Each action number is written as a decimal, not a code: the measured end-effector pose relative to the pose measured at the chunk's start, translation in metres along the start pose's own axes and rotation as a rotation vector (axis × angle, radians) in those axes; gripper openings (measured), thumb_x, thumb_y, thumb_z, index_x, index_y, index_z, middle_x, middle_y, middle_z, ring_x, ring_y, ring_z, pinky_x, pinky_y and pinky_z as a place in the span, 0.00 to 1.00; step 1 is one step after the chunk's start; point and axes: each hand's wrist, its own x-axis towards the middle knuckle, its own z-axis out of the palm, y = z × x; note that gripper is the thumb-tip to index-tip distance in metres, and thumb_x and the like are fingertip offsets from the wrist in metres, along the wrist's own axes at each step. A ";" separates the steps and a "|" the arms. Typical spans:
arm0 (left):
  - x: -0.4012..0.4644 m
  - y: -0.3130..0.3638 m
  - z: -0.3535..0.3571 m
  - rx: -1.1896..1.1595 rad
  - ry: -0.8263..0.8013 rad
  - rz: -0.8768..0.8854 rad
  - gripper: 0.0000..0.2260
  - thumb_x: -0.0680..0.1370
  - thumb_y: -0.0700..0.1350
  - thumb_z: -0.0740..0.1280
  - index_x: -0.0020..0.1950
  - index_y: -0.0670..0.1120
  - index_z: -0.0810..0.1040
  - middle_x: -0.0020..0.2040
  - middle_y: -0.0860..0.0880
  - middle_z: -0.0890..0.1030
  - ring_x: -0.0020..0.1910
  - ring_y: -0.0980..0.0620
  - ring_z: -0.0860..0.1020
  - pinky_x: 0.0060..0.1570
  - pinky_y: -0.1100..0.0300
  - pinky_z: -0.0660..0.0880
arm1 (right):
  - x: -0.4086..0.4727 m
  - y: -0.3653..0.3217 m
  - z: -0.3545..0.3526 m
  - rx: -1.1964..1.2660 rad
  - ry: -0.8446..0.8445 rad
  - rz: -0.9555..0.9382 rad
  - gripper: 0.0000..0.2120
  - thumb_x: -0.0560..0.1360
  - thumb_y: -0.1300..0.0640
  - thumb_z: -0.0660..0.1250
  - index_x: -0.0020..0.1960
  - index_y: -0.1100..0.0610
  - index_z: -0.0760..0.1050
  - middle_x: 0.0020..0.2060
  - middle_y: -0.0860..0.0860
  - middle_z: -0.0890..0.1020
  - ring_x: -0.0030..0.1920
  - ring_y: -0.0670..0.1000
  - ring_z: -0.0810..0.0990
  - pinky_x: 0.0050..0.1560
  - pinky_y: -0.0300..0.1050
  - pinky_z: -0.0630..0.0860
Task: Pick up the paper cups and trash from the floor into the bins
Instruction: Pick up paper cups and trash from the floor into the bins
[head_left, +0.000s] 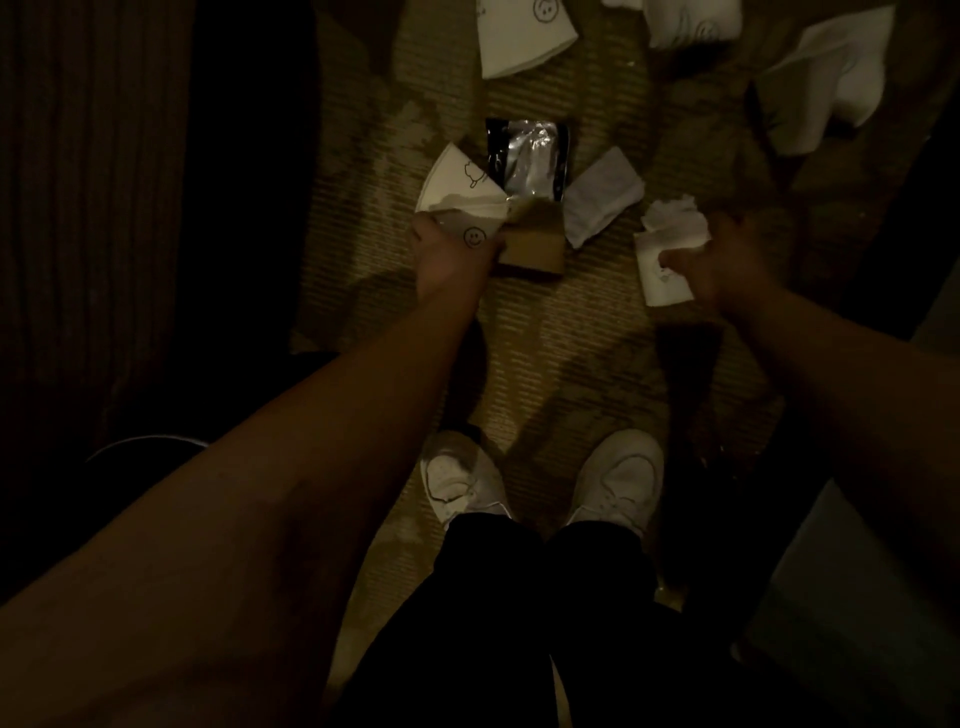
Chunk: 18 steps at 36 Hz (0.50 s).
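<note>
Down on the dim carpet, both arms are stretched low between the white shoes and the litter. The left hand is curled round flattened paper cups, white ones with little smiley faces drawn on them, and the bundle overlaps a piece of brown cardboard lying just beside the knuckles; whether the fingers have the cardboard too, I cannot tell. The right hand is grasping a crumpled white cup and tissue wad, thumb pressed across its front.

Now the relation that matters: the silver foil wrapper lies straight ahead, just beyond the left hand's bundle, its long axis running away from the person. A grey folded napkin lies between the two hands, tilted diagonally, a touch nearer the left. Both hands are full, though, so my read is that a trip to the bins comes before either piece is collected. No bin is clearly visible; the surroundings are too dark to say.

Farther off, another flattened cup with a smiley face lies at the top, and more white paper lies toward the upper right, well apart from both hands. No brand or legible writing shows, only the doodled faces.
</note>
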 end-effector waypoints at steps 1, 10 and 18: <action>-0.001 0.002 0.003 -0.032 0.002 -0.020 0.43 0.69 0.52 0.79 0.74 0.44 0.56 0.74 0.42 0.64 0.70 0.42 0.70 0.64 0.52 0.71 | 0.003 -0.001 0.002 0.011 -0.006 0.004 0.28 0.73 0.55 0.75 0.69 0.62 0.71 0.67 0.61 0.73 0.66 0.59 0.74 0.61 0.45 0.71; 0.006 0.013 0.027 -0.041 0.051 -0.152 0.50 0.63 0.60 0.80 0.75 0.46 0.55 0.74 0.42 0.64 0.71 0.42 0.67 0.67 0.44 0.70 | 0.013 -0.004 0.009 0.062 -0.003 0.089 0.28 0.73 0.61 0.75 0.70 0.63 0.70 0.66 0.60 0.76 0.65 0.58 0.76 0.65 0.51 0.73; -0.005 0.011 0.034 0.262 0.034 0.187 0.18 0.79 0.43 0.64 0.68 0.41 0.68 0.66 0.42 0.74 0.65 0.43 0.72 0.65 0.47 0.70 | 0.018 -0.007 0.010 0.174 0.012 0.229 0.29 0.75 0.62 0.73 0.72 0.63 0.67 0.68 0.58 0.74 0.65 0.56 0.75 0.53 0.43 0.71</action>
